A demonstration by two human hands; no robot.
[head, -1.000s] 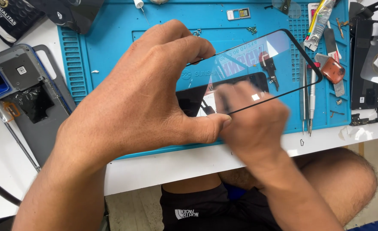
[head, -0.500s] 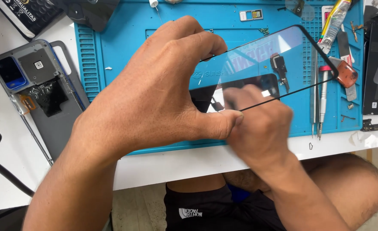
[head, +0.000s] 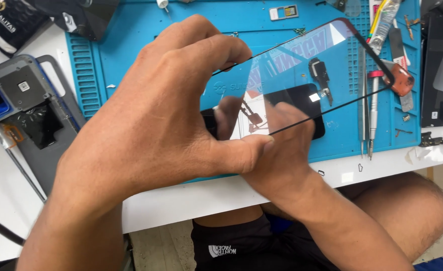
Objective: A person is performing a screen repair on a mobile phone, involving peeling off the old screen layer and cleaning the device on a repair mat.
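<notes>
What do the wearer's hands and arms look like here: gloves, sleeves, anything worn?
Both the left hand and right hand are bare: no gloves, rings or watch visible. Both forearms are uncovered down to the frame edge, with no sleeves in view. Fingernails are short and unpainted.
</notes>
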